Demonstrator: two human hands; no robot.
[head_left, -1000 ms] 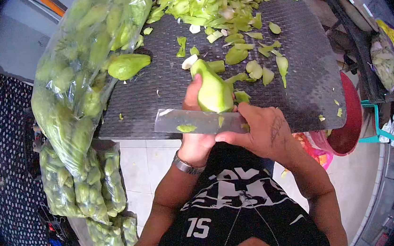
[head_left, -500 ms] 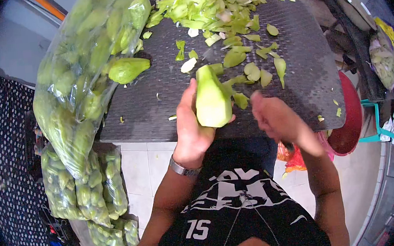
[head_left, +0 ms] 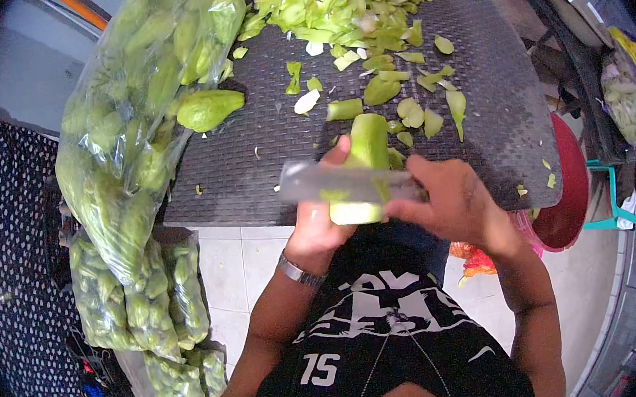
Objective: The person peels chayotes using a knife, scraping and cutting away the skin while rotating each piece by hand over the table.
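Observation:
Held at the near edge of the table is a peeled, pale green chayote (head_left: 368,138), with my left hand (head_left: 316,228) wrapped around its left side. My right hand (head_left: 456,197) grips a knife (head_left: 332,185) whose wide blade, smeared by motion, lies across the chayote and hides its middle. Bits of green peel show at the blade. The knife's handle is mostly covered by my fingers. Loose peel slices (head_left: 411,113) lie just beyond the chayote. Farther left, an unpeeled chayote (head_left: 210,111) rests beside a large clear bag (head_left: 116,134) full of chayotes.
A heap of green peelings (head_left: 350,12) covers the far part of the dark woven-textured table (head_left: 232,180). More filled bags (head_left: 140,303) stand on the floor at left. At right are a red tub (head_left: 563,198), a turquoise stool (head_left: 613,201) and an orange-red net bag (head_left: 477,258).
My right hand has risen and moved left, bringing the knife across the chayote. The chayote has tilted and shifted slightly right and nearer to me in my left hand.

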